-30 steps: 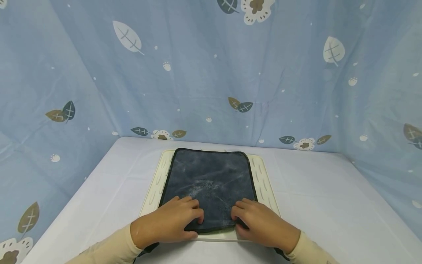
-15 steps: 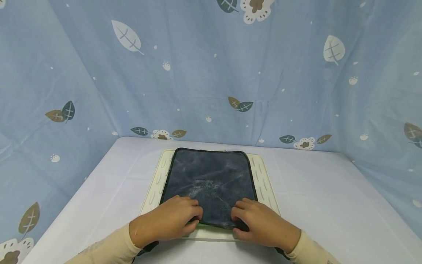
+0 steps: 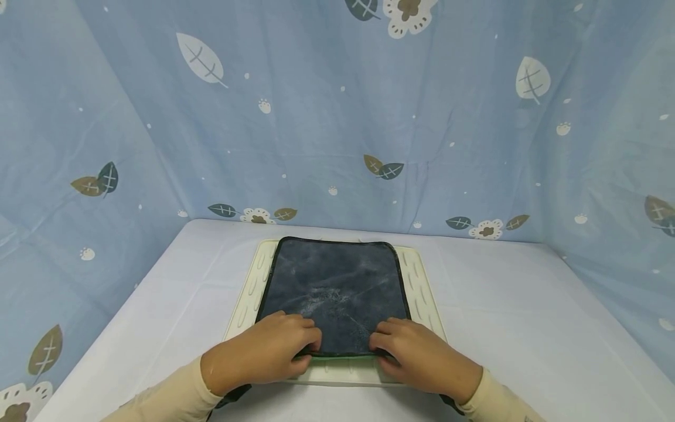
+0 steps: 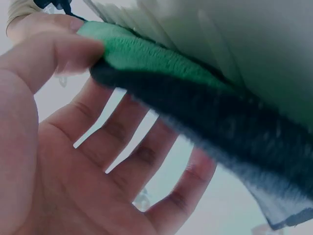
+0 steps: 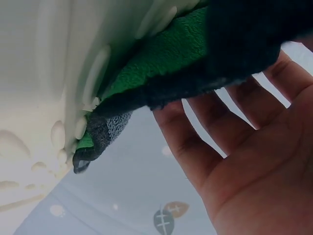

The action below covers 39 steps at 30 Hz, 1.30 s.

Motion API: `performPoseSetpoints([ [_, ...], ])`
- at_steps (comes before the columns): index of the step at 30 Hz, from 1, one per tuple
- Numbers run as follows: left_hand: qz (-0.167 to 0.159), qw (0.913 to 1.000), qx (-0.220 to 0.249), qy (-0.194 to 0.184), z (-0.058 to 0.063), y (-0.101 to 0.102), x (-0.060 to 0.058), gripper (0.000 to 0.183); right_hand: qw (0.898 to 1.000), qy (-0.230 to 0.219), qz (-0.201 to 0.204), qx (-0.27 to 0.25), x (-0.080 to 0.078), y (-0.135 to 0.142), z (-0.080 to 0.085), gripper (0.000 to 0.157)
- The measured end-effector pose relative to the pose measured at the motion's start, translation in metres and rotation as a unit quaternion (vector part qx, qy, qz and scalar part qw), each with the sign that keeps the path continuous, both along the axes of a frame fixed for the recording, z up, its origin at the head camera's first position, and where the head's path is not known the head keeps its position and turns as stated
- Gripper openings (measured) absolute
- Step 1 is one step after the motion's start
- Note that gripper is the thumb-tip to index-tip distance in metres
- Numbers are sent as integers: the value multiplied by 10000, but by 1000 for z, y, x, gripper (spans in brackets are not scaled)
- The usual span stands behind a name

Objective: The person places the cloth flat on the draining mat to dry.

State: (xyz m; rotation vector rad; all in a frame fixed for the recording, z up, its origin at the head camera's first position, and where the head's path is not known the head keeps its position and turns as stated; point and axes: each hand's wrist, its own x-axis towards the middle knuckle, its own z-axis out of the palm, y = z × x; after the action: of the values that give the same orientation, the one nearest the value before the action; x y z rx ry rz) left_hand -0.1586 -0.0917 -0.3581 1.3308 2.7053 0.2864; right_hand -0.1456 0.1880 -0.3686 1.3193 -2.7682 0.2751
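Observation:
A dark grey cloth [image 3: 337,281] with a black border lies over a cream ridged board [image 3: 423,296], whose sides show left and right of it. My left hand [image 3: 269,350] pinches the cloth's near edge at the left, fingers on top and thumb beneath. At the right of the same edge, my right hand [image 3: 419,356] grips the cloth in a like way. The wrist views show a green underside, on the left [image 4: 146,56] and right; the cloth's near edge [image 5: 146,93] is lifted off the ridges. My right thumb is hidden in the right wrist view.
A white-covered table [image 3: 506,310] bears the board. Behind it and at both sides hangs a blue curtain [image 3: 316,129] with leaf and flower prints.
The cloth's near edge has risen and drawn back from the board's front rim, baring more ridges and a green strip. My left hand has closed on the edge; the right has hardly moved.

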Motion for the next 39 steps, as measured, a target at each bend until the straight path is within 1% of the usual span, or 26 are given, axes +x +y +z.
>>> performPoseSetpoints([
  [3,-25,10000,-35,50,2,-2,0,8,10000,-13,50,-24,0,0,1,7],
  [7,-49,10000,-9,81,4,-5,0,10,10000,-54,53,-43,0,1,2,6],
  [11,-39,10000,71,28,5,-7,-1,9,10000,-43,21,-74,0,1,3,6],
  [18,-41,9998,170,-58,6,-6,-2,10,9999,28,78,-67,0,2,5,4],
  [22,-87,9998,153,-68,7,-6,-1,11,10000,-37,54,-28,0,2,6,3],
  [28,-101,9994,175,-268,9,-6,0,12,9998,-204,82,24,-1,1,6,3],
  [35,-121,9992,182,-341,7,-5,0,11,9992,-369,110,106,0,0,6,4],
  [39,-112,9987,144,-481,5,-5,1,11,9984,-531,98,180,0,0,6,4],
])
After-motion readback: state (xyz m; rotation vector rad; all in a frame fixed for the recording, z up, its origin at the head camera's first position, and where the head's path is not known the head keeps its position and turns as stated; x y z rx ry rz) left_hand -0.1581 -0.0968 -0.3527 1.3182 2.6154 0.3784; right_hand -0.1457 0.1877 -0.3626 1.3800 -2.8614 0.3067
